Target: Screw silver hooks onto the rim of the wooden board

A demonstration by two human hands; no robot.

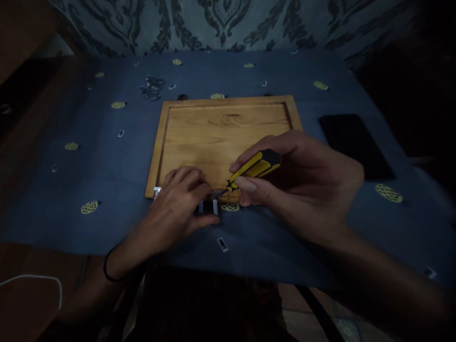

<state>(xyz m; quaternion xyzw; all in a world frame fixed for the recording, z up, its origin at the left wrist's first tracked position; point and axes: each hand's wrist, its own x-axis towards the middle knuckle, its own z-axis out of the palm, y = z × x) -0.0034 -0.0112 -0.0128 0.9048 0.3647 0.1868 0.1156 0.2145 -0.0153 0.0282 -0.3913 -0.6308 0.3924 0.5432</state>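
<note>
Board (213, 137) lies flat, tray-like with its raised rim, at the middle of the clock, its long near edge turned to the person, probably so that edge is easy to reach. At six o'clock on it sits a metal fitting (215, 205), jutting past the rim. The screwdriver (254, 167) slants in from two o'clock of the fitting, its tip at the fitting's upper end. The right hand (302, 178) pinches its handle between thumb and fingers, a grip that seems meant for fine turning. The left hand (183, 197), at seven o'clock, has its fingers over the rim and its thumb below, gripping the fitting, likely to stop it slipping. A bright metal piece (157, 191) shows at eight o'clock. Loose parts (152, 89) lie at ten, apart from the work; a dark slab (356, 147) rests at three on the cloth-covered surface (107, 166).
</note>
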